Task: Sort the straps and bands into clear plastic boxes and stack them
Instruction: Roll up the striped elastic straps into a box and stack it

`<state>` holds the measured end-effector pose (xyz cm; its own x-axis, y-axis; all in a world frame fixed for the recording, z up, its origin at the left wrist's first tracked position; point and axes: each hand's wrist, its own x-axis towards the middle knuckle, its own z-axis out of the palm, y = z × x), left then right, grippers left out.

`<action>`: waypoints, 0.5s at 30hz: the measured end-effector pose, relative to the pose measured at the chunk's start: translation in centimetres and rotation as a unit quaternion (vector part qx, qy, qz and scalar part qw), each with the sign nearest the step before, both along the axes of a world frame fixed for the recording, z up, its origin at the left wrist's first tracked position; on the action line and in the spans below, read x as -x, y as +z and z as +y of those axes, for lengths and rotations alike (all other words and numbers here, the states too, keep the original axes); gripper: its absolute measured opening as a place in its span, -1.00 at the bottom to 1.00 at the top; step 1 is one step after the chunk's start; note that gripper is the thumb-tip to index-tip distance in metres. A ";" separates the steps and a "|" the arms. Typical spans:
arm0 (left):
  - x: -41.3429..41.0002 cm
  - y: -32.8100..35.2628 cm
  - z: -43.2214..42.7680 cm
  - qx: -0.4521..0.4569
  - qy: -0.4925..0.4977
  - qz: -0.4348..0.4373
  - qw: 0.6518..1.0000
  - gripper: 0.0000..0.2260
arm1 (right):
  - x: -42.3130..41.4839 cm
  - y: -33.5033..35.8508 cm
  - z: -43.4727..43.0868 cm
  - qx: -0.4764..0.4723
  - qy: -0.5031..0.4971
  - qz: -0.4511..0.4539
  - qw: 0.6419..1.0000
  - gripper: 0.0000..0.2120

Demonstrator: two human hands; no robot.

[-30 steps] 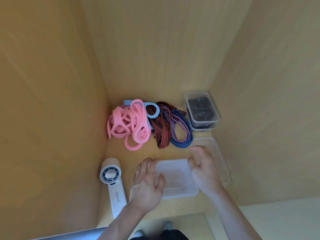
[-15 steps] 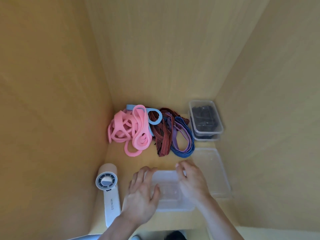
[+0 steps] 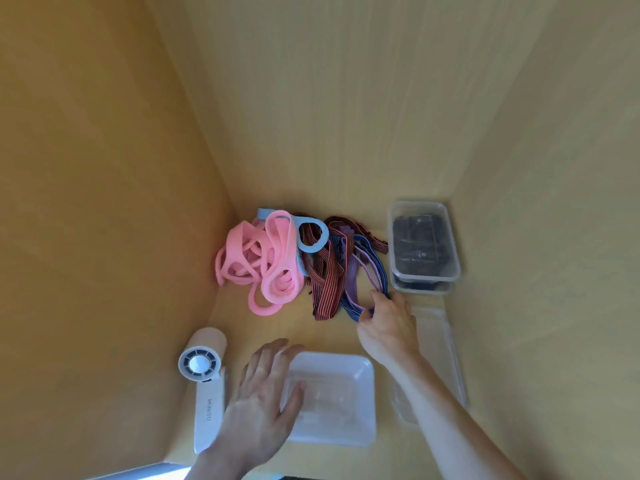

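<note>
An empty clear plastic box lies near the front of the wooden shelf. My left hand rests flat on its left edge, fingers straight. My right hand has reached back to the pile and pinches the near end of the blue and purple striped straps. Beside them lie red and black striped straps, a light blue band and a heap of pink bands. Two stacked clear boxes with dark straps inside stand at the back right.
A clear lid lies flat at the right, partly under my right forearm. A white handheld fan lies at the front left. Wooden walls close in the shelf on the left, back and right.
My right hand left the empty box and reached back to the blue and purple straps, closing its fingers on them. My left hand stayed on the box.
</note>
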<state>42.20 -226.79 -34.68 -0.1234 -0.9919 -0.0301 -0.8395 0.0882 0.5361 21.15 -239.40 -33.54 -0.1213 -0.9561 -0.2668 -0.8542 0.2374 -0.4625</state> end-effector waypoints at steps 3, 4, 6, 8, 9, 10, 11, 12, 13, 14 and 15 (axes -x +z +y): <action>0.6 0.1 0.2 0.000 0.028 -0.001 1.000 -0.57 | 0.3 -0.4 0.4 0.048 -0.016 -0.093 0.994 -0.62; 0.8 0.2 0.1 -0.001 0.037 0.001 0.999 -0.58 | 0.2 -0.5 0.6 0.068 -0.021 -0.124 0.990 -0.63; 1.2 0.1 0.2 0.001 0.045 0.010 0.999 -0.59 | -0.1 -0.5 1.3 0.116 -0.020 -0.165 0.979 -0.67; 1.4 0.2 0.2 0.006 0.048 0.024 0.999 -0.58 | -0.2 -0.4 1.7 0.173 -0.010 -0.192 0.966 -0.73; 1.4 0.3 0.2 0.004 0.042 0.032 0.999 -0.57 | -0.2 -0.3 1.8 0.195 -0.008 -0.200 0.960 -0.76; 1.2 0.4 0.0 0.005 0.032 0.040 0.999 -0.56 | -0.3 -0.2 1.7 0.208 -0.007 -0.204 0.957 -0.77; 1.1 0.4 -0.2 0.007 0.023 0.047 0.999 -0.55 | -0.4 0.0 1.7 0.215 -0.006 -0.204 0.955 -0.77; 0.9 0.4 -0.4 0.008 0.013 0.055 0.998 -0.54 | -0.5 0.1 1.6 0.222 -0.009 -0.206 0.953 -0.76; 0.7 0.5 -0.7 0.008 0.004 0.064 0.998 -0.54 | -0.7 0.3 1.6 0.230 -0.017 -0.209 0.950 -0.75; 0.6 0.7 -0.9 0.009 -0.001 0.072 0.997 -0.54 | -0.8 0.5 1.5 0.237 -0.030 -0.211 0.948 -0.73; 0.5 0.9 -1.2 0.012 -0.002 0.078 0.997 -0.54 | -1.0 0.8 1.4 0.244 -0.045 -0.212 0.945 -0.71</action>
<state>41.72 -227.94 -33.79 -0.1295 -0.9915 0.0135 -0.7460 0.1064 0.6574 22.14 -237.99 -32.78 -0.1888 -0.9687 0.1614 -0.5539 -0.0306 -0.8320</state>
